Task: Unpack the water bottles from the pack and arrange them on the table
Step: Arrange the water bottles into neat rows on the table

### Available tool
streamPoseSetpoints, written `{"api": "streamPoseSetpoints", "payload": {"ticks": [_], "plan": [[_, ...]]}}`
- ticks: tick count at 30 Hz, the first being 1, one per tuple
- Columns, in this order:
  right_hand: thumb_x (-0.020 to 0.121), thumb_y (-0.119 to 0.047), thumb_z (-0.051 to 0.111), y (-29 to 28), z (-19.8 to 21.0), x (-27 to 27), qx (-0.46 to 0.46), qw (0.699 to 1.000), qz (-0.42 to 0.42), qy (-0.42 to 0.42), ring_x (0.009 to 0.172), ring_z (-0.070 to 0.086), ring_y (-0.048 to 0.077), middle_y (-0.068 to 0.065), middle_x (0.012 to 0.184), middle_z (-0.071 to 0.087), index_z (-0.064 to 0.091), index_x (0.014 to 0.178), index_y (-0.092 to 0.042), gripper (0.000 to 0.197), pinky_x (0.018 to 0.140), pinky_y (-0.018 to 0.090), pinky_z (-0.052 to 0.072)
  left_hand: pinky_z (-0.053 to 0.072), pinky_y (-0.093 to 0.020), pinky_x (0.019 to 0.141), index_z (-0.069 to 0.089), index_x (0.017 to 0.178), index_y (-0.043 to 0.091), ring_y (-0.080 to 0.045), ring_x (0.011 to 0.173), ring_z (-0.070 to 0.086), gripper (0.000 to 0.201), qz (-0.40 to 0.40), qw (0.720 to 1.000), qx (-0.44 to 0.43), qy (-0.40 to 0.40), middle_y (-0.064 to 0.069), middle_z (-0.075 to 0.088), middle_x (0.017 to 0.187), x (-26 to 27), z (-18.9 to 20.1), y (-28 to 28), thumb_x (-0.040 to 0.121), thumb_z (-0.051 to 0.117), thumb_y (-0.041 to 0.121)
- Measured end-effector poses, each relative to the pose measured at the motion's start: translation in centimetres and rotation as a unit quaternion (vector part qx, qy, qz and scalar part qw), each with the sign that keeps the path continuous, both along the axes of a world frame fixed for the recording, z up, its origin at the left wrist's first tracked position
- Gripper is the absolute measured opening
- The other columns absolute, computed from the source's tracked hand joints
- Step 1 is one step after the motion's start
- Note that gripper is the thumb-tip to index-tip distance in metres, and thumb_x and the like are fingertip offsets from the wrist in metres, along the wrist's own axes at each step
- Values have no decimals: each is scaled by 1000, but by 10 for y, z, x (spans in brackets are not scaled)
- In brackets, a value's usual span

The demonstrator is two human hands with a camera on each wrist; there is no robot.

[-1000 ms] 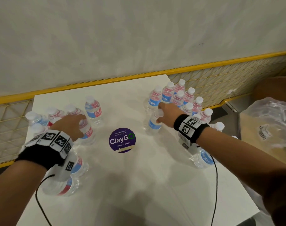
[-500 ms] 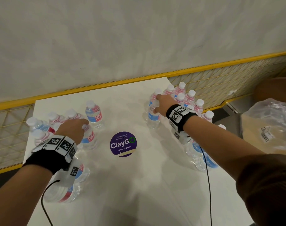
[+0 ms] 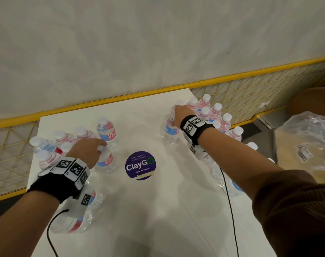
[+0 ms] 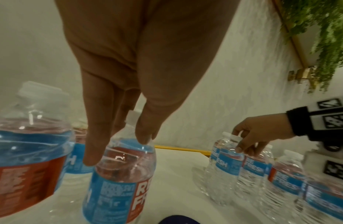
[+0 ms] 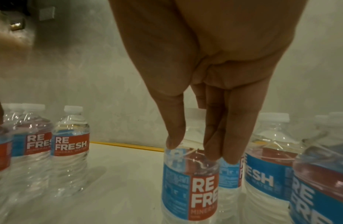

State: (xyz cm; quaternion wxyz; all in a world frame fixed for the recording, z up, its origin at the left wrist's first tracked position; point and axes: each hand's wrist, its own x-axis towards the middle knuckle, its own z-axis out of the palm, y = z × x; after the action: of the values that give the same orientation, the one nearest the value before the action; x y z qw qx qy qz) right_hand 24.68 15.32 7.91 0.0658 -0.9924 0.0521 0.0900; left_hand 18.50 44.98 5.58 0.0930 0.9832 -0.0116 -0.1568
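Small clear "Refresh" water bottles with white caps stand in two groups on the white table (image 3: 158,210). The left group (image 3: 65,140) is near the left edge and the right group (image 3: 210,112) at the far right corner. My left hand (image 3: 99,148) (image 4: 118,150) pinches the neck of an upright bottle (image 3: 105,160) (image 4: 120,189) from above, at the inner side of the left group. My right hand (image 3: 173,117) (image 5: 201,153) pinches the top of another upright bottle (image 3: 170,132) (image 5: 189,189) beside the right group. More bottles (image 3: 80,206) lie partly hidden under both forearms.
A round purple ClayGo sticker (image 3: 140,165) marks the table's middle. A yellow mesh railing (image 3: 250,89) runs behind and beside the table, against the wall. Crumpled plastic wrap (image 3: 310,138) lies on a cardboard box at the right.
My right hand has carried its bottle away from me to the far right group. My left hand has shifted only slightly, still on its bottle.
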Motion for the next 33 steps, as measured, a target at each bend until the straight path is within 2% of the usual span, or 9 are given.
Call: {"api": "streamPoseSetpoints", "payload": {"ticks": [4, 7, 11, 13, 20, 23, 27, 30, 33], "plan": [[90, -38, 57, -3, 0, 6, -8, 1000, 5, 10, 114, 56, 27, 13, 124, 56, 51, 123, -2, 48, 83, 28, 45, 39, -30, 102, 51, 133, 21, -23, 123, 51, 36, -66, 998, -18, 3, -4, 54, 136, -12, 5, -28, 98, 44, 15], [90, -33, 58, -13, 2, 9, -38, 999, 13, 14, 117, 55, 28, 14, 124, 56, 47, 125, -1, 48, 91, 31, 46, 45, -30, 95, 56, 128, 20, -23, 115, 56, 34, -119, 993, -25, 9, -4, 59, 128, -17, 9, -56, 98, 41, 11], [89, -24, 57, -35, 3, 14, -88, 995, 3, 43, 106, 58, 29, 11, 90, 49, 55, 117, -1, 36, 77, 32, 44, 47, -30, 89, 57, 123, 24, -24, 108, 59, 38, -163, 987, 0, 2, -4, 61, 121, -23, 10, -85, 94, 44, 5], [87, -25, 60, -46, 2, 16, -100, 994, -1, 50, 98, 58, 29, 9, 82, 44, 57, 112, 0, 36, 73, 32, 42, 46, -29, 90, 57, 125, 23, -24, 110, 57, 38, -176, 984, 6, 0, -4, 61, 123, -23, 11, -93, 94, 44, 6], [87, -24, 61, -55, -7, 26, -101, 994, 24, 42, 107, 59, 31, 14, 113, 61, 60, 113, -3, 33, 78, 31, 45, 44, -33, 94, 52, 132, 23, -28, 115, 56, 37, -170, 985, -16, -9, -10, 58, 127, -24, 12, -114, 96, 44, 17], [86, -27, 62, -56, -9, 28, -89, 995, 15, 45, 106, 60, 30, 13, 115, 62, 60, 114, -6, 35, 80, 32, 46, 47, -35, 89, 49, 132, 24, -30, 107, 59, 39, -189, 982, -1, -15, -12, 60, 117, -26, 5, -126, 94, 47, 17], [86, -40, 59, -51, -6, 35, -32, 999, 22, -8, 118, 50, 34, 13, 127, 51, 42, 135, -22, 55, 96, 43, 44, 47, -34, 81, 52, 125, 21, -32, 100, 60, 33, -182, 983, -1, -20, -13, 62, 110, -23, 4, -130, 93, 47, 18], [91, -31, 53, -34, -12, 47, 13, 1000, 25, -7, 125, 47, 32, 12, 135, 49, 40, 139, -25, 50, 101, 41, 41, 48, -34, 77, 57, 116, 18, -31, 93, 61, 27, -176, 984, -14, -23, -11, 63, 103, -23, 4, -128, 91, 48, 17], [92, -18, 49, -24, -18, 52, 25, 999, -6, -30, 122, 51, 30, 12, 132, 54, 53, 130, -16, 38, 98, 35, 42, 47, -33, 73, 59, 107, 18, -32, 89, 60, 21, -176, 984, -28, -24, -10, 64, 98, -24, 4, -124, 91, 46, 19]]}}
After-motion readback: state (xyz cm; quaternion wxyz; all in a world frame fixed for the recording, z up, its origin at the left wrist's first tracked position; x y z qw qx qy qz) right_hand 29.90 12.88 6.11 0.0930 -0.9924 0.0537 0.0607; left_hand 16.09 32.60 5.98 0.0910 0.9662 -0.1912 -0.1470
